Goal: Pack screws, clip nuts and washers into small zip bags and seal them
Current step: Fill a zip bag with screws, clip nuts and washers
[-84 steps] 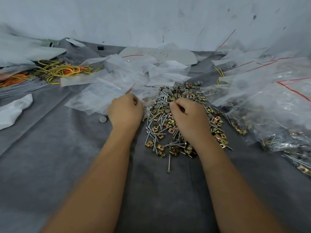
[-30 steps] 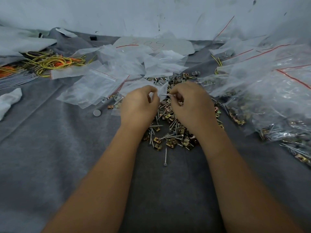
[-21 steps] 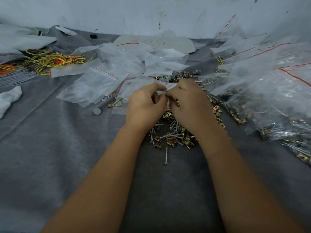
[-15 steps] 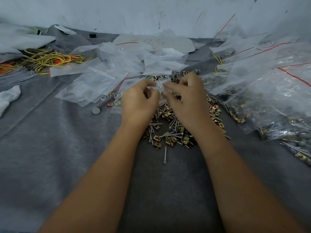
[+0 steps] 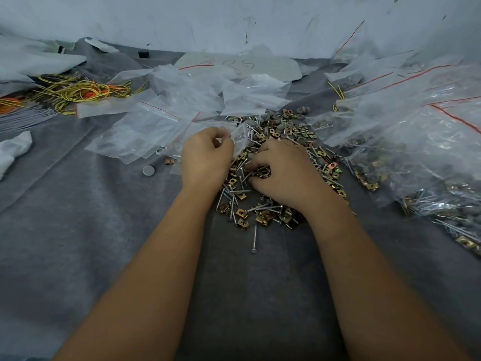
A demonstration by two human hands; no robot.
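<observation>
While my left hand point(image 5: 207, 157) pinches a small zip bag point(image 5: 238, 138) at its mouth, my right hand point(image 5: 282, 173) is curled down on the pile of screws, clip nuts and washers point(image 5: 273, 178) in the middle of the counter point(image 5: 78, 230), gripping some pieces. I judge this is the filling step. Next I must bring the pieces to the held-up bag. Empty bags point(image 5: 156, 121) lie behind toward the far edge, filled bags point(image 5: 416, 142) at the right edge.

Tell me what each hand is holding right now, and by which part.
The left hand pinches a small clear bag by its near edge. The right hand is down in the pile of hardware; whether it grips anything cannot be told.
</observation>
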